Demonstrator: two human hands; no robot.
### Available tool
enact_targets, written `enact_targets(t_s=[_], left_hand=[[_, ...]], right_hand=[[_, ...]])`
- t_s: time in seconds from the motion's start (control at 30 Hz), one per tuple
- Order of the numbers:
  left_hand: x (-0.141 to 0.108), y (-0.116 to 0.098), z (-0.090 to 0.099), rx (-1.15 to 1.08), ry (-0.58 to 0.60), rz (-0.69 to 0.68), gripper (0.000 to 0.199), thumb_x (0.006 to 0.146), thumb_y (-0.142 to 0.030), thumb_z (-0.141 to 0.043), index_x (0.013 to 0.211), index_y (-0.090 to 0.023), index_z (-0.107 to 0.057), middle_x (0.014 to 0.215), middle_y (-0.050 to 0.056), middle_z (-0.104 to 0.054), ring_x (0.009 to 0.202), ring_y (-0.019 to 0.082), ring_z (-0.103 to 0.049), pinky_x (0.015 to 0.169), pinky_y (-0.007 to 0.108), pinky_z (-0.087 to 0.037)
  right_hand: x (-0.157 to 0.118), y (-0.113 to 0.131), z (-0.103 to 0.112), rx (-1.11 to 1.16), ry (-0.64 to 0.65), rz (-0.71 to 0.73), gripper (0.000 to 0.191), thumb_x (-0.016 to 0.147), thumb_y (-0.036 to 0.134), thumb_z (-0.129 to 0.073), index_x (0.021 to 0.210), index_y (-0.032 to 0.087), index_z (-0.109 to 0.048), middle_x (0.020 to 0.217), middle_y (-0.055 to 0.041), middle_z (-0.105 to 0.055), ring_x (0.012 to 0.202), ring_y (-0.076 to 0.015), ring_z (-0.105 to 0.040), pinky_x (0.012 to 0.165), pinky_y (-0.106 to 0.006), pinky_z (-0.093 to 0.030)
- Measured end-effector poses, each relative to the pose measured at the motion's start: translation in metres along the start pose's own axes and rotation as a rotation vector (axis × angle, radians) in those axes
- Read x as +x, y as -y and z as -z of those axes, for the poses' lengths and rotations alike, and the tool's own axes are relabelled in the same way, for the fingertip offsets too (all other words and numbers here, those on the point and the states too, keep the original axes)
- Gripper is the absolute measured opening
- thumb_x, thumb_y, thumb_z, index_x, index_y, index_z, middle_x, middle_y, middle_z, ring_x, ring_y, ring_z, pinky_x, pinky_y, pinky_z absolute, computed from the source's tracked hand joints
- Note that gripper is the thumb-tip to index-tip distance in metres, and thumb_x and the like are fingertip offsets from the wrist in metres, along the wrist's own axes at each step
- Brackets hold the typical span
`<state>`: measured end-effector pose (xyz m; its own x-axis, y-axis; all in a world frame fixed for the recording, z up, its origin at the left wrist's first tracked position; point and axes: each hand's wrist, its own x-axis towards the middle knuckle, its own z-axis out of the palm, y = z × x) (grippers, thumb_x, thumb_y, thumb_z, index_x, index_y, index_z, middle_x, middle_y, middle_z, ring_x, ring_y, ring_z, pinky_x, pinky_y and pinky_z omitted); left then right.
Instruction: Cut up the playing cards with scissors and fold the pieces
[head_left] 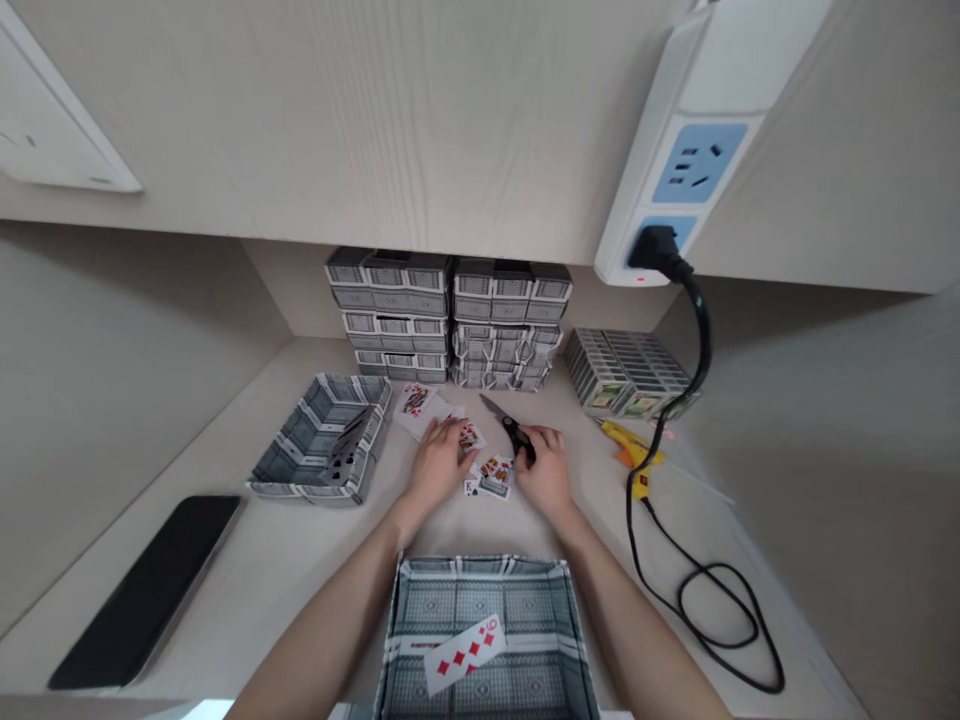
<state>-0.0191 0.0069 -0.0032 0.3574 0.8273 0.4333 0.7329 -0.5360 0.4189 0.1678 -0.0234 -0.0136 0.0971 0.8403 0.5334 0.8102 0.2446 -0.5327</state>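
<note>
pale wood-grain desk (300, 560) set into a nook, with walls of the same pale wood all round. seen from above, two bare forearms reaching forward over it. left hand (437, 462) lying palm down, fingers loosely spread, fingertips resting on a small scatter of face-up playing cards (491, 472); exact card count too small to tell. right hand (546, 470) curled around the black handles of one pair of scissors (508, 425), blades pointing up and left, lying just beyond the cards; whether the blades are parted cannot be told. two open trays folded from card backs: one (319, 440) to the left of the hands holding a few dark cards, another (480, 600) near the bottom edge between the forearms, holding one red six of diamonds (465, 652). two stacks of grey card boxes (450, 320) against the back wall, side by side and touching. one flat block of decks (626, 372) to the right. one yellow glue gun (630, 450) near the right hand, with a black cable (697, 590) looping across the desk. one black phone (146, 590) lying face down at far left. one white power strip (690, 140) mounted upper right, with one black plug in it.
</note>
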Motion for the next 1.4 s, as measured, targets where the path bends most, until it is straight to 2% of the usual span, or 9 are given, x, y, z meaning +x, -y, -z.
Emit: enact_targets(t_s=[0.2,0.37,0.63,0.8,0.9,0.97,1.13,1.3,1.4], left_hand=[[0.000,-0.001,0.006,-0.045,-0.041,-0.058,0.020,0.081,-0.026,-0.048,0.092,-0.017,-0.063,0.099,0.009,-0.065,0.100,0.020,-0.055,0.097,0.041,-0.034],[0.000,-0.002,0.007,-0.261,-0.159,0.074,0.024,0.083,-0.028,-0.044,0.080,-0.016,-0.064,0.086,0.007,-0.066,0.085,0.016,-0.059,0.079,0.030,-0.045],[-0.005,-0.019,0.006,-0.633,-0.075,0.290,0.030,0.079,-0.038,-0.049,0.066,-0.014,-0.062,0.058,-0.001,-0.060,0.054,0.011,-0.053,0.053,0.021,-0.042],[-0.004,-0.017,0.007,-0.892,0.031,0.316,0.028,0.071,-0.040,-0.060,0.084,-0.015,-0.064,0.072,0.003,-0.065,0.064,0.013,-0.058,0.061,0.024,-0.047],[-0.003,-0.015,0.011,-0.945,0.121,0.234,0.050,0.065,-0.036,-0.068,0.109,-0.016,-0.056,0.084,0.005,-0.065,0.076,0.016,-0.059,0.071,0.028,-0.047],[-0.003,-0.014,0.014,-0.907,0.161,0.184,0.056,0.064,-0.034,-0.069,0.116,-0.017,-0.053,0.092,0.006,-0.063,0.084,0.017,-0.058,0.077,0.029,-0.046],[-0.003,-0.012,0.017,-0.862,0.171,0.106,0.044,0.064,-0.034,-0.070,0.103,-0.016,-0.061,0.093,0.008,-0.061,0.086,0.017,-0.055,0.078,0.029,-0.043],[-0.003,-0.014,0.016,-0.840,0.106,0.166,0.035,0.060,-0.036,-0.072,0.087,-0.014,-0.064,0.072,0.002,-0.056,0.068,0.012,-0.051,0.062,0.023,-0.042],[-0.003,-0.017,0.016,-0.830,0.043,0.174,0.031,0.062,-0.035,-0.070,0.084,-0.015,-0.064,0.074,0.002,-0.056,0.069,0.013,-0.052,0.063,0.024,-0.043]], right_hand=[[0.000,0.011,0.003,0.015,-0.034,0.091,0.040,0.074,0.016,-0.048,0.114,0.016,-0.053,0.101,-0.0107,-0.056,0.100,-0.0251,-0.045,0.087,-0.042,-0.040],[-0.002,0.018,0.001,0.084,0.028,0.192,0.043,0.077,0.030,-0.055,0.118,0.017,-0.050,0.106,-0.0112,-0.057,0.101,-0.0240,-0.048,0.087,-0.039,-0.042],[-0.007,0.033,-0.001,0.135,0.090,0.214,0.045,0.073,0.038,-0.061,0.114,0.021,-0.054,0.101,-0.0093,-0.063,0.095,-0.0235,-0.056,0.084,-0.037,-0.046],[-0.010,0.032,-0.004,0.159,0.102,0.140,0.041,0.075,0.030,-0.057,0.115,0.020,-0.054,0.099,-0.0092,-0.064,0.086,-0.0217,-0.060,0.076,-0.034,-0.049],[-0.011,0.029,-0.005,0.195,0.135,0.142,0.042,0.072,0.025,-0.056,0.114,0.019,-0.054,0.098,-0.0089,-0.065,0.085,-0.0211,-0.061,0.075,-0.033,-0.050],[-0.011,0.028,-0.004,0.207,0.152,0.161,0.044,0.070,0.023,-0.056,0.114,0.018,-0.054,0.099,-0.0095,-0.065,0.085,-0.0215,-0.061,0.076,-0.034,-0.050],[-0.013,0.031,-0.002,0.248,0.187,0.203,0.040,0.073,0.024,-0.055,0.113,0.018,-0.055,0.101,-0.0100,-0.065,0.089,-0.0212,-0.062,0.077,-0.033,-0.049],[-0.015,0.035,-0.003,0.285,0.195,0.192,0.028,0.079,0.023,-0.050,0.105,0.020,-0.060,0.092,-0.0072,-0.068,0.082,-0.0196,-0.064,0.072,-0.031,-0.051],[-0.015,0.036,-0.004,0.327,0.179,0.125,0.026,0.079,0.026,-0.052,0.102,0.021,-0.062,0.091,-0.0069,-0.069,0.077,-0.0196,-0.064,0.069,-0.032,-0.052]])
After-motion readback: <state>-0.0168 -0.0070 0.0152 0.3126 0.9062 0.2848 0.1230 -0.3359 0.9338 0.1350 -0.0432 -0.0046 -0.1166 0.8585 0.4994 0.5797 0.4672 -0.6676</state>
